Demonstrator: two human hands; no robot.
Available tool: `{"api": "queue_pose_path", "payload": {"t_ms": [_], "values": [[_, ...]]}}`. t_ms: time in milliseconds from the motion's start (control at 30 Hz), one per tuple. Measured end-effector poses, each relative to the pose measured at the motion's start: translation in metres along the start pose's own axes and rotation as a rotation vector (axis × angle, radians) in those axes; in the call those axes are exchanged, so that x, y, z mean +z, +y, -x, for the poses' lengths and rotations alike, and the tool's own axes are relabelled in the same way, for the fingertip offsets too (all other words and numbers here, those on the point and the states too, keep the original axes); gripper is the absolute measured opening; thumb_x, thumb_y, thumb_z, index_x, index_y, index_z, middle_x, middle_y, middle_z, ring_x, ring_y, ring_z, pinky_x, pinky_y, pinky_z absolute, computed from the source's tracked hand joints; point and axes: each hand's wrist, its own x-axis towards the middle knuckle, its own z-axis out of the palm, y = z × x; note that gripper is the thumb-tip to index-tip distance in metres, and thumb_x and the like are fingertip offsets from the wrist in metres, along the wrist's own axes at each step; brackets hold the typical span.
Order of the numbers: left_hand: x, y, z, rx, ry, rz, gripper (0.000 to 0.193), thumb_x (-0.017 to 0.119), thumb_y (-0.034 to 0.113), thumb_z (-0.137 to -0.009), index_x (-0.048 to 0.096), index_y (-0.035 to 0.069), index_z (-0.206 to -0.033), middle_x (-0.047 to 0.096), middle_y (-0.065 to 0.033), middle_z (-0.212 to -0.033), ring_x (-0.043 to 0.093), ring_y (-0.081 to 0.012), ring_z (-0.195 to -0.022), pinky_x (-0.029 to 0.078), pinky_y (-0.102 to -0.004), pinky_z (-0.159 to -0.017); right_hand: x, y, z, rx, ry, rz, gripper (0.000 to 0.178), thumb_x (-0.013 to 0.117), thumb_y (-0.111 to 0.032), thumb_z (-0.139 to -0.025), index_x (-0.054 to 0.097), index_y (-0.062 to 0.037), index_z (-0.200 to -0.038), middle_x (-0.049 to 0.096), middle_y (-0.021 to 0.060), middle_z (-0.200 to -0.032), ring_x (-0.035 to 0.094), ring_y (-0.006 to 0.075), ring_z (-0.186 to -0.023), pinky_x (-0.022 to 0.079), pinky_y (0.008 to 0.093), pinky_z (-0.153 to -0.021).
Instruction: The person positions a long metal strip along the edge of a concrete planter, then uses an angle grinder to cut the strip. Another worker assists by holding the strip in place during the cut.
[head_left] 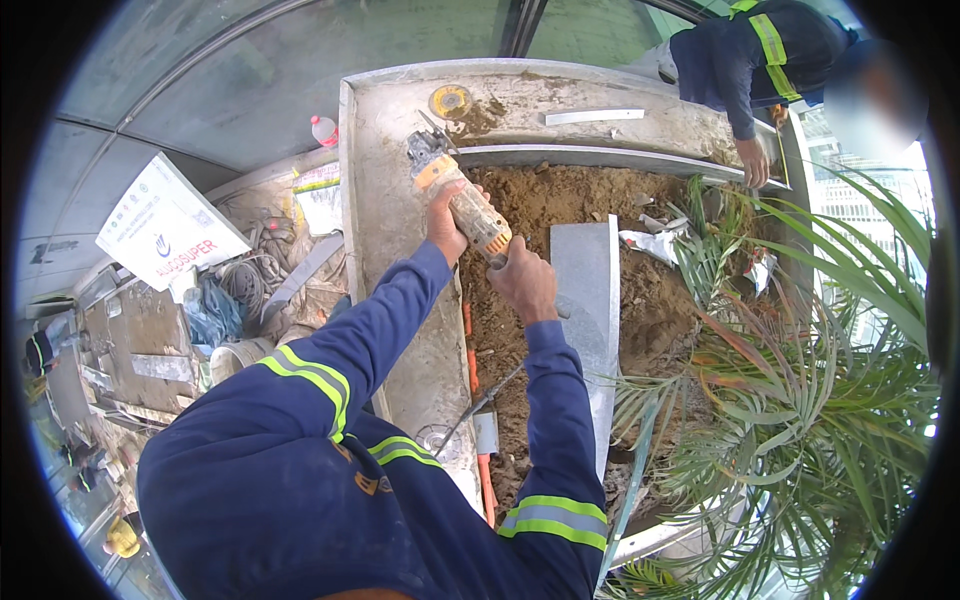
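Note:
An angle grinder (484, 224), dusty orange and grey, is gripped in both of my hands above the inner edge of a concrete planter wall (385, 300). My left hand (447, 225) closes round the body near the orange-and-metal head. Behind it, my right hand (527, 280) wraps the rear end. The head points away from me, with a thin disc seen nearly edge-on at its tip. Just beyond it a round yellow disc (450, 101) lies flat on the planter's far ledge. A long grey strip (620, 160) runs along the far side of the soil, near the head.
Brown soil (520, 215) fills the planter, with a grey slab (585, 300) across it and orange conduit (472, 350) along its left side. Palm fronds (800, 400) crowd the right. A co-worker's hand (753, 162) is at the strip's right end. Left lie cables (240, 285) and a white bag (170, 225).

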Motion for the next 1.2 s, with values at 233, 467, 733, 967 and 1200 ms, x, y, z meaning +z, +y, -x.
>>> {"api": "queue_pose_path", "payload": {"t_ms": [233, 467, 733, 967, 1200], "values": [[-0.006, -0.001, -0.002, -0.014, -0.052, -0.038, 0.043, 0.075, 0.029, -0.085, 0.058, 0.005, -0.116, 0.067, -0.0141, -0.108, 0.068, -0.0306, -0.101, 0.058, -0.0531, -0.089, 0.004, 0.004, 0.002, 0.006, 0.003, -0.022, 0.038, 0.074, -0.028, -0.076, 0.057, -0.0023, -0.099, 0.072, 0.0245, -0.082, 0.072, 0.0442, -0.077, 0.056, 0.0545, -0.071], [-0.025, 0.002, -0.005, 0.025, -0.166, -0.173, 0.05, 0.073, 0.031, -0.089, 0.058, 0.003, -0.127, 0.067, -0.013, -0.12, 0.067, -0.0258, -0.104, 0.056, -0.0459, -0.095, 0.012, 0.008, 0.003, -0.007, 0.03, -0.036, 0.034, 0.072, -0.026, -0.078, 0.056, -0.0026, -0.097, 0.072, 0.0246, -0.081, 0.071, 0.0442, -0.075, 0.056, 0.0546, -0.07], [-0.037, 0.01, -0.001, -0.004, -0.327, -0.304, 0.058, 0.071, 0.026, -0.094, 0.051, 0.0, -0.142, 0.062, -0.016, -0.138, 0.062, -0.0268, -0.123, 0.049, -0.0451, -0.108, 0.013, 0.013, 0.004, -0.021, 0.025, -0.035, 0.033, 0.072, -0.025, -0.078, 0.055, -0.0031, -0.097, 0.072, 0.0243, -0.08, 0.071, 0.0443, -0.074, 0.056, 0.0553, -0.069], [-0.038, 0.011, -0.001, -0.042, -0.385, -0.325, 0.062, 0.071, 0.026, -0.094, 0.049, -0.002, -0.144, 0.061, -0.0188, -0.14, 0.059, -0.0298, -0.13, 0.048, -0.0472, -0.112, 0.012, 0.012, 0.005, -0.012, 0.017, -0.05, 0.033, 0.071, -0.024, -0.078, 0.055, -0.0032, -0.097, 0.072, 0.0249, -0.079, 0.071, 0.0449, -0.074, 0.056, 0.0558, -0.07], [-0.032, 0.011, 0.004, -0.077, -0.363, -0.28, 0.058, 0.071, 0.028, -0.093, 0.053, -0.004, -0.138, 0.064, -0.0207, -0.133, 0.062, -0.0324, -0.126, 0.05, -0.0478, -0.109, 0.012, 0.013, 0.005, -0.022, 0.024, -0.06, 0.031, 0.07, -0.024, -0.079, 0.056, -0.0033, -0.097, 0.071, 0.0253, -0.078, 0.071, 0.0457, -0.073, 0.056, 0.0565, -0.069]]}}
